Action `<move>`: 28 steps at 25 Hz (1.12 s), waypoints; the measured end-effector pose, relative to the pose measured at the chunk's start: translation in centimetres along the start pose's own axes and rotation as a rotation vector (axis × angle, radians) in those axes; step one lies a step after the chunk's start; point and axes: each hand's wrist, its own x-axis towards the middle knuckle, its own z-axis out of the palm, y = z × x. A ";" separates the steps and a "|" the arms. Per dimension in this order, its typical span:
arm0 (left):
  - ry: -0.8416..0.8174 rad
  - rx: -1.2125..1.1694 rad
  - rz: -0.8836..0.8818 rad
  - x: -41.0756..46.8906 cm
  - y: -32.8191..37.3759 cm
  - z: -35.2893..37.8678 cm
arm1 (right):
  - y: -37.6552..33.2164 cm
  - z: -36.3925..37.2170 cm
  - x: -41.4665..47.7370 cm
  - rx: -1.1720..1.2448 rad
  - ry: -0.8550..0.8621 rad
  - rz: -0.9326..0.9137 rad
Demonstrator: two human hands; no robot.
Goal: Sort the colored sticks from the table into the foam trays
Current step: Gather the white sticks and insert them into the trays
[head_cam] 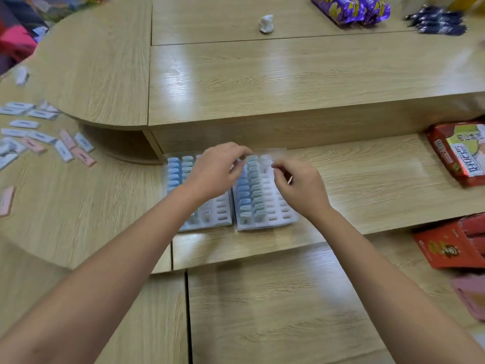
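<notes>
Forearms are filling the foreground; the left hand and right hand are hovering over the far end of the right foam tray, fingers curling, blur hiding whether either is pinching a stick. Slotting is seemingly underway. Next is calling for the loose sticks lying well left of that tray, past the left foam tray, nothing blocking.
</notes>
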 end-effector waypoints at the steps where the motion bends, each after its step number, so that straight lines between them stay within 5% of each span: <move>1: -0.001 -0.019 -0.025 -2.3 0.1 -0.7 | -1.2 -0.5 -0.4 0.009 -0.040 -0.001; 7: -0.102 -0.073 -0.292 -19.5 -0.8 -2.2 | -9.9 2.3 -7.3 0.102 -0.411 -0.111; 13: -0.105 -0.206 -0.778 -39.6 -2.8 -1.7 | -20.2 11.0 -15.3 0.081 -0.955 -0.374; 20: -0.079 -0.246 -0.927 -56.1 -9.2 -4.5 | -33.5 20.5 -18.0 0.011 -0.967 -0.447; 28: -0.101 -0.145 -1.013 -70.6 -23.0 -15.7 | -44.6 34.6 -25.2 -0.042 -1.072 -0.306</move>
